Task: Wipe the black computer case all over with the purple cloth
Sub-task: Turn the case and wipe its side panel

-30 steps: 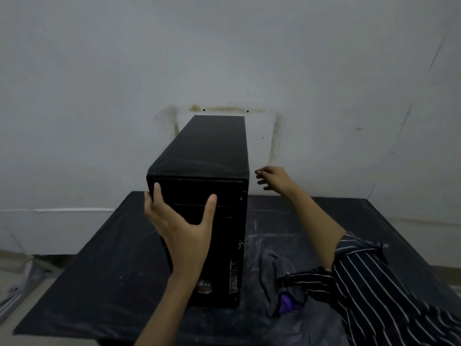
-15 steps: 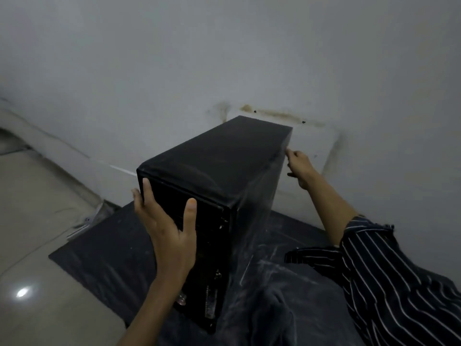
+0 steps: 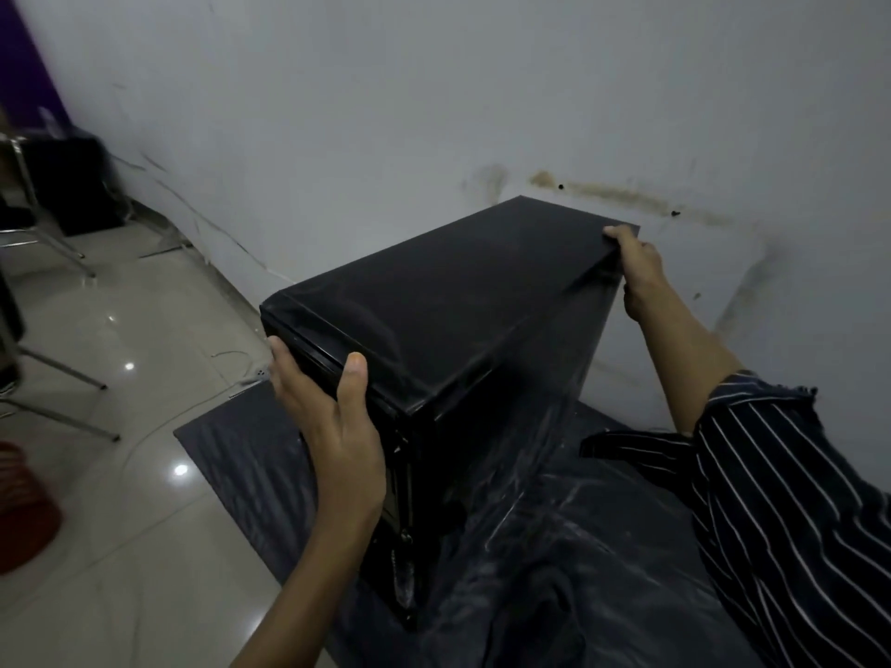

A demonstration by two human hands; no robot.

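Observation:
The black computer case (image 3: 448,306) stands upright on a dusty black table (image 3: 250,455), its front panel facing me. My left hand (image 3: 332,426) grips the case's front top edge, thumb on the top and fingers round the left side. My right hand (image 3: 636,272) holds the far right top corner, thumb on top and fingers curled behind. A dark crumpled cloth (image 3: 530,614) lies on the table by the case's near right side; no purple shows on it in this dim view.
A stained white wall (image 3: 434,113) stands close behind the case. Left of the table is shiny tiled floor (image 3: 120,499) with metal chair legs (image 3: 58,378), a red object (image 3: 24,513) and a dark box (image 3: 67,185) in the corner.
My right hand went from beside the case to its far top corner and took hold. My left hand's thumb moved onto the top. The view swung left, and the case now appears angled.

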